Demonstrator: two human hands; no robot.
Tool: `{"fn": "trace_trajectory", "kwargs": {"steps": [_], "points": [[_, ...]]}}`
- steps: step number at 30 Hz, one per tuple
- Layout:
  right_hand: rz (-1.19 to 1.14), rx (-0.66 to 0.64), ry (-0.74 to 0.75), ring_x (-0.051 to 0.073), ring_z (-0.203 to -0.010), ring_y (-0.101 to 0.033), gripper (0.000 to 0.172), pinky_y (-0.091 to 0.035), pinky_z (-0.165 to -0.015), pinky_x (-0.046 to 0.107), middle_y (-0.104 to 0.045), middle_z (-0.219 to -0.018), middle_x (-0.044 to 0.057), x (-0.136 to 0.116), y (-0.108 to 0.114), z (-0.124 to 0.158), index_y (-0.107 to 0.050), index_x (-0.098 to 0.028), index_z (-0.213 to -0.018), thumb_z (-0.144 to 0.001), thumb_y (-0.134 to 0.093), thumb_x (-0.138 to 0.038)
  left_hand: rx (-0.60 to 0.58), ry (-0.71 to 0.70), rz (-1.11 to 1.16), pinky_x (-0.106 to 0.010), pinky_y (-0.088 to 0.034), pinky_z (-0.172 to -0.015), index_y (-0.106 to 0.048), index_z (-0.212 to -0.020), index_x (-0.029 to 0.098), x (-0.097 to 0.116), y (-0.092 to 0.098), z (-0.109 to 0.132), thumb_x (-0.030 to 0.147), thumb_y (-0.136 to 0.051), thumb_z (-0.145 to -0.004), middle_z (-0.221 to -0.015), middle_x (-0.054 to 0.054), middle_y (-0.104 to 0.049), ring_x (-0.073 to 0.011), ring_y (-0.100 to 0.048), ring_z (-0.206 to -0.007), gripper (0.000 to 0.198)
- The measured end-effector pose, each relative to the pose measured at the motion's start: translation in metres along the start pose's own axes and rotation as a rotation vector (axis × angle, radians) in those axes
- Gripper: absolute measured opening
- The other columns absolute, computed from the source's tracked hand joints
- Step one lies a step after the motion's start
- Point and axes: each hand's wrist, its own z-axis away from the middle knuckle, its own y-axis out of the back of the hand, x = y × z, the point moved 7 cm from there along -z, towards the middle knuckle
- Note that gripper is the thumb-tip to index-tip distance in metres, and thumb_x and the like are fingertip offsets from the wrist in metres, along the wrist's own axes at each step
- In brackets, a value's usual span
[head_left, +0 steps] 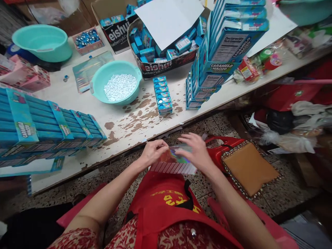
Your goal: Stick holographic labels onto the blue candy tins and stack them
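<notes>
My left hand point(155, 151) is closed in a pinch at the left end of a shiny, rainbow-tinted plastic sheet point(181, 168) with a striped lower edge, which lies over my lap. Over the sheet's right part is my right hand point(195, 152), fingers apart and slightly blurred; it may be touching the sheet. Beyond the hands, on the table, stands a short row of small blue boxes point(163, 95). Left of that row is a turquoise bowl point(94, 90) of white candies point(120, 87).
Tall stacks of blue candy boxes stand at the right point(220, 58) and left point(49, 124). Cartons of small blue boxes point(160, 67) and an empty turquoise basin point(43, 43) are at the back. A red chair point(219, 154) with a brown cushion point(250, 167) is at my right.
</notes>
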Motion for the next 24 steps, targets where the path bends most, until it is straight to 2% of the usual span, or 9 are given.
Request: {"fn": "trace_trajectory", "kwargs": {"steps": [2,4,6,9,14,18,22,24], "points": [[-0.008,-0.148,0.052,0.025,-0.101,-0.054,0.014,-0.023,-0.102,0.051,-0.069,-0.090,0.003,-0.019,-0.024,-0.010,-0.071,-0.029,-0.085,-0.077,-0.068,-0.040,-0.017,-0.032,-0.034,-0.024,-0.039,-0.064,-0.067,-0.067,0.018,0.007,-0.001,-0.002,0.029,-0.058,-0.072,-0.067,-0.001,-0.065,-0.0145,-0.055,-0.065,0.015],[-0.064,-0.247,0.020,0.020,-0.084,-0.059,0.015,-0.031,-0.096,0.045,-0.069,-0.076,0.000,-0.021,-0.037,-0.015,-0.070,-0.026,-0.076,-0.082,-0.062,-0.036,-0.010,0.031,-0.036,-0.024,-0.038,-0.061,-0.067,-0.067,0.017,0.003,0.004,-0.005,0.030,-0.059,-0.070,-0.062,0.000,-0.063,-0.0139,-0.053,-0.061,0.015],[-0.171,-0.306,-0.076,0.018,-0.075,-0.060,0.019,-0.041,-0.080,0.034,-0.070,-0.077,0.001,-0.009,-0.037,-0.014,-0.071,-0.024,-0.076,-0.083,-0.058,-0.036,0.009,0.132,0.000,-0.023,-0.035,-0.057,-0.067,-0.068,0.017,-0.009,0.012,-0.008,0.032,-0.061,-0.068,-0.056,0.001,-0.059,-0.0129,-0.049,-0.056,0.017],[-0.301,-0.361,-0.223,0.017,-0.070,-0.061,0.021,-0.041,-0.064,0.027,-0.071,-0.077,0.001,0.017,-0.028,-0.006,-0.072,-0.023,-0.076,-0.079,-0.059,-0.038,0.022,0.220,0.090,-0.023,-0.033,-0.053,-0.066,-0.066,0.016,-0.026,0.022,-0.012,0.034,-0.063,-0.065,-0.055,0.002,-0.057,-0.0120,-0.046,-0.053,0.018],[-0.341,-0.344,-0.356,0.017,-0.063,-0.058,0.023,-0.040,-0.058,0.026,-0.069,-0.069,0.001,0.053,-0.008,0.009,-0.073,-0.020,-0.071,-0.071,-0.063,-0.042,0.039,0.293,0.163,-0.022,-0.030,-0.049,-0.066,-0.064,0.015,-0.043,0.028,-0.016,0.032,-0.064,-0.060,-0.053,0.002,-0.057,-0.0099,-0.043,-0.049,0.018],[-0.287,-0.298,-0.439,0.013,-0.052,-0.050,0.035,-0.034,-0.049,0.024,-0.061,-0.056,0.000,0.079,0.001,0.020,-0.069,-0.018,-0.062,-0.068,-0.064,-0.052,0.058,0.342,0.209,-0.021,-0.030,-0.048,-0.064,-0.063,0.014,-0.053,0.031,-0.016,0.032,-0.064,-0.057,-0.050,0.003,-0.055,-0.0079,-0.041,-0.046,0.018],[-0.188,-0.207,-0.431,0.010,-0.045,-0.042,0.046,-0.028,-0.045,0.023,-0.051,-0.045,-0.002,0.093,-0.001,0.014,-0.060,-0.017,-0.050,-0.065,-0.064,-0.060,0.089,0.378,0.195,-0.021,-0.031,-0.048,-0.064,-0.066,0.013,-0.069,0.042,-0.015,0.034,-0.065,-0.057,-0.051,0.003,-0.055,-0.0084,-0.043,-0.046,0.023],[-0.176,-0.202,-0.383,0.011,-0.046,-0.045,0.045,-0.030,-0.046,0.023,-0.054,-0.046,-0.002,0.092,-0.011,0.002,-0.062,-0.017,-0.053,-0.066,-0.063,-0.060,0.161,0.357,0.152,-0.021,-0.033,-0.050,-0.065,-0.067,0.013,-0.080,0.056,-0.014,0.036,-0.065,-0.057,-0.055,0.002,-0.057,-0.0096,-0.046,-0.050,0.026]]}}
